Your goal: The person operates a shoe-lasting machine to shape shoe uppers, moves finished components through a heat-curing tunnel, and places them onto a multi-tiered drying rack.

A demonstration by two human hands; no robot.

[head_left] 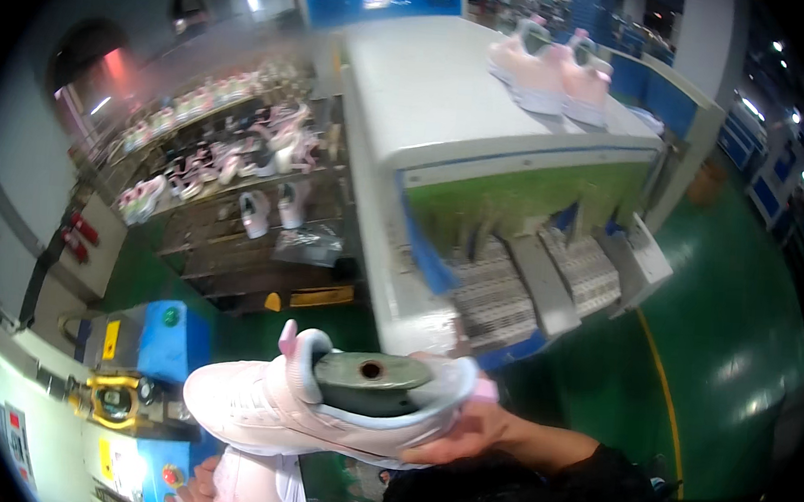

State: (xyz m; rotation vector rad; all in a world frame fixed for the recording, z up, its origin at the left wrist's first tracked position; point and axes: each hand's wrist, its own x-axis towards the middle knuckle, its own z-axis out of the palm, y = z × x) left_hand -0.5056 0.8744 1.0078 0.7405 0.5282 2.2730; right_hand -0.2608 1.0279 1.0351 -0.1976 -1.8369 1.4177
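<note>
My right hand [475, 431] grips a pale pink sneaker [252, 399] by its heel end, with the toe pointing left. Inside the shoe's opening sits a dark green shoe last [370, 379] with a round hole in its top. Below it, at the lower edge, a second pale pink sneaker [253, 488] is partly hidden by the first. The fingers of my left hand [201, 491] are curled against its side and hold it; the rest of that hand is cut off by the picture's edge.
Ahead stands a large white machine [433, 76] with two slatted conveyor lanes [502, 291] under a green curtain. Pink sneakers [563, 80] stand on top. Racks [226, 239] at left carry many shoes. A blue machine with yellow clamps [116, 404] stands near left.
</note>
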